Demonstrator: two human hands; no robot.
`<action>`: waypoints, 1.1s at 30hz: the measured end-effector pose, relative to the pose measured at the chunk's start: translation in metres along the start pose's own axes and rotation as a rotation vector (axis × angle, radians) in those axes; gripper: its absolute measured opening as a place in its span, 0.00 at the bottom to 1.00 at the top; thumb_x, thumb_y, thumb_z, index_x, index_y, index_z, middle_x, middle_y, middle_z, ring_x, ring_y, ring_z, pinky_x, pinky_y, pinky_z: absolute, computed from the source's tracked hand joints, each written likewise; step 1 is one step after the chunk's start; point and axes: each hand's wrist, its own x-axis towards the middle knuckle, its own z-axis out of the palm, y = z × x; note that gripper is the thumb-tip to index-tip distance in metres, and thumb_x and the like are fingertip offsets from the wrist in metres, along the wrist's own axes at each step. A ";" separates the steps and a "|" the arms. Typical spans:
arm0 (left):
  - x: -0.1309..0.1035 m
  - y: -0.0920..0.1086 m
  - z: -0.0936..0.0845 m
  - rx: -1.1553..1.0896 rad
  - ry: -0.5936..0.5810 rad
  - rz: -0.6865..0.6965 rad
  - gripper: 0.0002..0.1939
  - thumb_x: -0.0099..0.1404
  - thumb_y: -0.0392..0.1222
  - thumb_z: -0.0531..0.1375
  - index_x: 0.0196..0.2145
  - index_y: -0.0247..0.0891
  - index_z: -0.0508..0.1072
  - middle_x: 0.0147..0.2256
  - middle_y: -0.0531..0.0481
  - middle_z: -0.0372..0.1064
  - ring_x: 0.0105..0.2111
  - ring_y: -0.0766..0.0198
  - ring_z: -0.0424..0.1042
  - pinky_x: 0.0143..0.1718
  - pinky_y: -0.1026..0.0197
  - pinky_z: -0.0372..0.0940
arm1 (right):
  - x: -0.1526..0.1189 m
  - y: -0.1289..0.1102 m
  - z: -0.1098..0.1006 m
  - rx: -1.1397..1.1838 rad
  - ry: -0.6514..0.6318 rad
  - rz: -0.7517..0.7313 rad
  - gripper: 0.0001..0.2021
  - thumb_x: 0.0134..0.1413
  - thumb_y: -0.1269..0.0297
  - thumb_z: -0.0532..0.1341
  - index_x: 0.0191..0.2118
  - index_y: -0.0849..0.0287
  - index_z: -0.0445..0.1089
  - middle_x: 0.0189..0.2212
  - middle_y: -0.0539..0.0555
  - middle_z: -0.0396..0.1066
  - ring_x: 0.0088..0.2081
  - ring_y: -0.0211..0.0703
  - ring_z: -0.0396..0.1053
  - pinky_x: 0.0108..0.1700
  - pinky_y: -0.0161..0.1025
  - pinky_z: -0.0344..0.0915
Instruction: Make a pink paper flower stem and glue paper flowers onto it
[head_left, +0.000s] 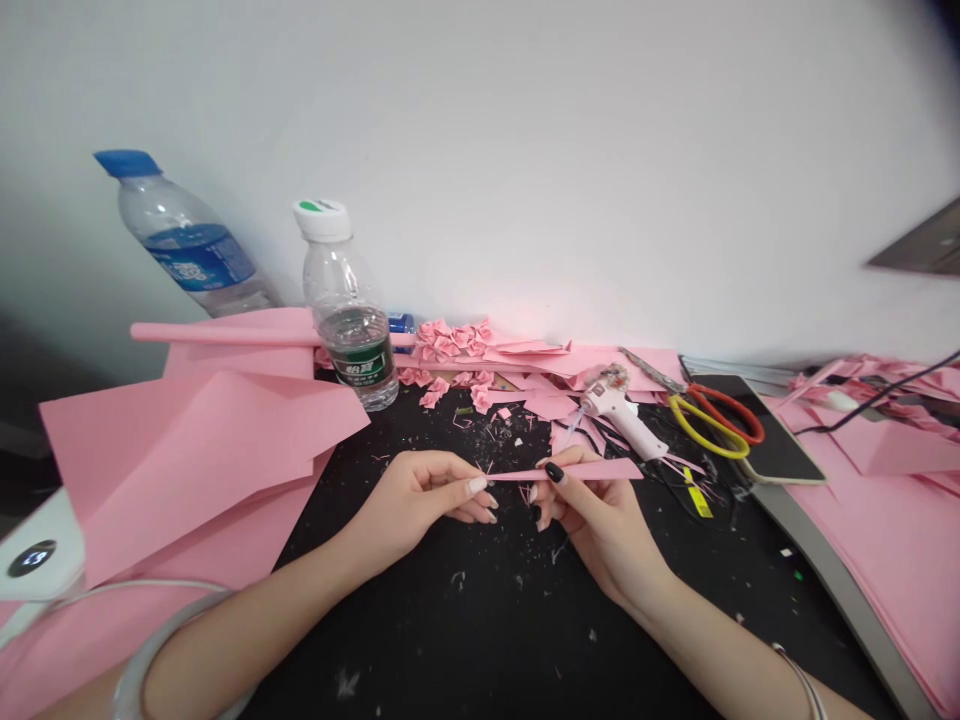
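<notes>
A narrow pink paper strip is stretched level between my hands above the black tabletop. My left hand pinches its thin left end between thumb and fingers. Further along, my right hand holds the wider part, thumb on the near side, and the strip's right end sticks out past the fingers. Behind the right hand lies a pale pink glue gun. Folded pink paper pieces are heaped beyond the hands, near the wall.
Large pink sheets lie at the left, below a blue-capped bottle. A white-capped bottle stands beside them. Scissors with red and yellow handles rest by a dark tablet-like object. More pink paper is at the right; scraps dot the tabletop.
</notes>
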 end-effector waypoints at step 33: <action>0.003 -0.001 -0.004 -0.277 -0.006 -0.175 0.09 0.55 0.39 0.66 0.35 0.34 0.77 0.37 0.43 0.77 0.39 0.57 0.76 0.39 0.63 0.70 | -0.001 0.001 -0.001 0.031 -0.042 0.032 0.06 0.52 0.63 0.64 0.34 0.59 0.69 0.24 0.50 0.72 0.24 0.35 0.69 0.28 0.33 0.67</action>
